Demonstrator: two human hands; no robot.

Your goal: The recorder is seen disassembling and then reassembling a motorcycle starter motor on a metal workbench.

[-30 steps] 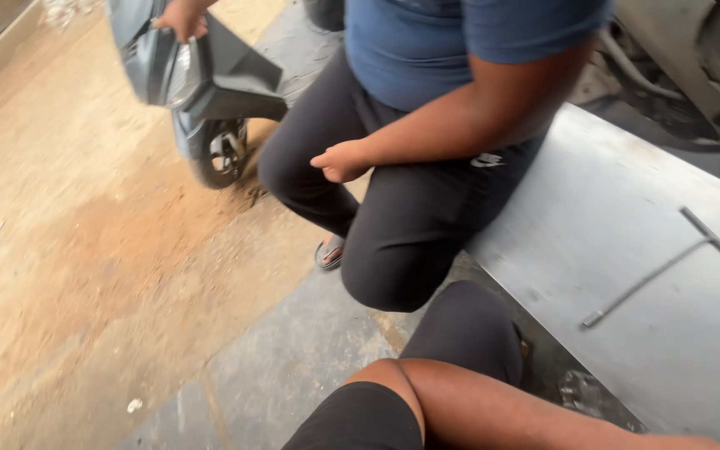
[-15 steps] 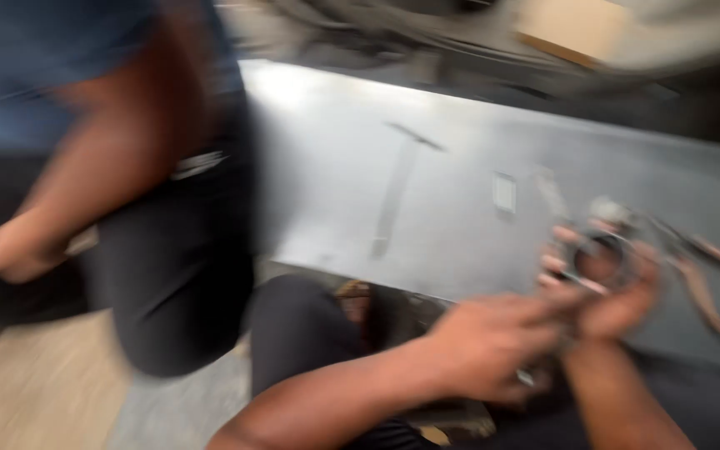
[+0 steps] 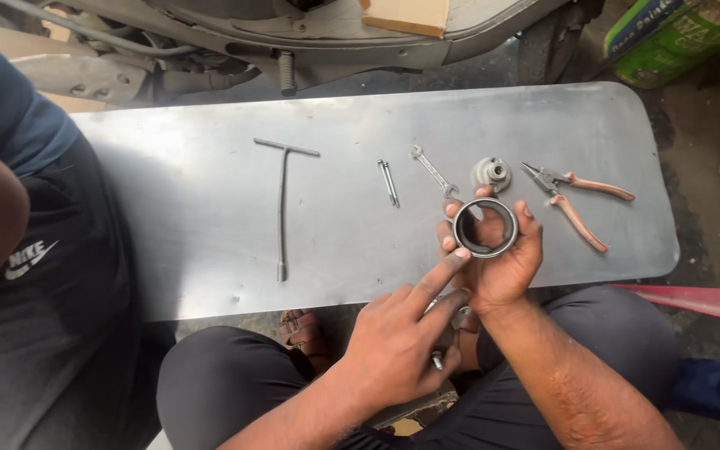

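Observation:
My right hand (image 3: 506, 268) holds a grey metal ring (image 3: 485, 227) upright in its fingertips over the near edge of a metal sheet (image 3: 202, 250). My left hand (image 3: 406, 337) is just below it. Its index finger stretches up to touch the ring's lower left rim, while the other fingers curl around a small metal part (image 3: 437, 359). Both forearms rest over my knees in black trousers.
On the sheet lie a T-handle wrench (image 3: 282, 208), two thin pins (image 3: 388, 182), a small spanner (image 3: 432, 172), a round grey part (image 3: 491, 172) and orange-handled pliers (image 3: 574, 197). Another person in black trousers (image 3: 52, 283) sits at left. A scooter's underside (image 3: 293, 33) is beyond.
The view swung from the seated person and dirt floor to the metal sheet. My two hands came into sight with the ring and now hold still.

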